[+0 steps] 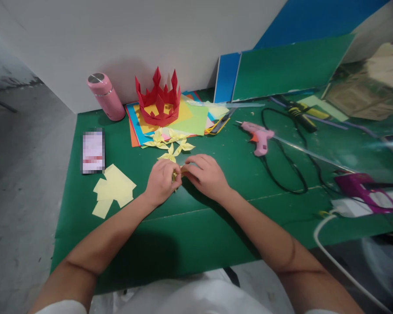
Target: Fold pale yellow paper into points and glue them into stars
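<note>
My left hand (163, 181) is closed around a small piece of yellow folded paper (174, 176), most of which its fingers hide. From the other side my right hand (208, 176) brings its curled thumb and fingers against the same paper, so the fingertips of both hands meet. Just beyond them lie several yellow paper flowers (170, 152) with pointed petals. To the left is a loose pile of pale yellow paper pieces (115, 187).
A red paper crown (159, 107) stands on coloured sheets (196, 120). A pink bottle (107, 98) and a phone (93, 151) are at left. Rightward lie a pink glue gun (260, 137), its looping black cable (278, 183), a yellow-black tool (303, 115) and a purple-white power strip (363, 192).
</note>
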The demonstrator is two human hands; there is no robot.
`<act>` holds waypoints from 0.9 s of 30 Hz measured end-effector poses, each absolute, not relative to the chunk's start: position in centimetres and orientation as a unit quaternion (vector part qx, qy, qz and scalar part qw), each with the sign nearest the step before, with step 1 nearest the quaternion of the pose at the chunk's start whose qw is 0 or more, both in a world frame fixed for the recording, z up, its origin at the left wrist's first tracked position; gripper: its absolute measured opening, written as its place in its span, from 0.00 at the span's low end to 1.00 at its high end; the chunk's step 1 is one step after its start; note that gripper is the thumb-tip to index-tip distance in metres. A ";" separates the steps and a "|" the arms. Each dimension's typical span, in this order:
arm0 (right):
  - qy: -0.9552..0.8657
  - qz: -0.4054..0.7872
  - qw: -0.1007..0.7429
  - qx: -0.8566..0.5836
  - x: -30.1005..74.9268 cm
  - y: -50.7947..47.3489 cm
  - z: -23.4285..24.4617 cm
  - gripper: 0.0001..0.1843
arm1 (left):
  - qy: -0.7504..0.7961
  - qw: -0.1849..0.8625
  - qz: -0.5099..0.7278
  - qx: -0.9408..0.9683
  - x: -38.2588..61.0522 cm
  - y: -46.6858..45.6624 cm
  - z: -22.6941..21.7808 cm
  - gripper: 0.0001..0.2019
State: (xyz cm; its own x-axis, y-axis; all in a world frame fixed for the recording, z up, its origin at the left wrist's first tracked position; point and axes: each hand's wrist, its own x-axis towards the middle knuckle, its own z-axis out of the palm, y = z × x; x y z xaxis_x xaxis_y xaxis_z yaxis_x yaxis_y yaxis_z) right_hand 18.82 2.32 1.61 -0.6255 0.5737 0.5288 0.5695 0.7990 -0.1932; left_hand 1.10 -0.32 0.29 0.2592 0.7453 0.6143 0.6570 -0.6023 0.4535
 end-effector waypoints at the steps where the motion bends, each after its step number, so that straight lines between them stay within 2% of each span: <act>1: -0.901 -0.003 0.298 -0.316 18.8 2.3 1.6 0.08 | 0.441 0.050 0.419 0.792 1.1 -0.3 0.3 0.08; 8: -0.903 0.005 0.293 -0.314 18.8 2.4 1.4 0.11 | 0.446 0.070 0.402 0.797 1.2 -0.3 0.1 0.07; 13: -0.901 -0.017 0.291 -0.320 18.8 2.6 0.9 0.10 | 0.450 0.088 0.384 0.801 1.0 -0.3 0.2 0.03; 17: -0.896 -0.043 0.291 -0.333 18.9 2.7 0.9 0.08 | 0.431 0.072 0.397 0.807 1.0 -0.6 0.5 0.10; 22: -0.895 -0.045 0.290 -0.337 19.2 3.0 1.1 0.07 | 0.451 0.055 0.396 0.798 0.9 -0.8 0.7 0.13; 27: -0.902 -0.045 0.288 -0.317 19.1 2.9 1.4 0.08 | 0.458 0.057 0.390 0.797 0.8 -0.9 0.7 0.05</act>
State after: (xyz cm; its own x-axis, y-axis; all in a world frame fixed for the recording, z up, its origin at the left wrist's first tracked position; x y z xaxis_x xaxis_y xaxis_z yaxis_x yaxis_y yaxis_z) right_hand 19.10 2.88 1.37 -0.6323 0.5467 0.5490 0.5986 0.7945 -0.1018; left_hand 0.78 -0.86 0.73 0.2754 0.7745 0.5694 0.6861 -0.5733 0.4479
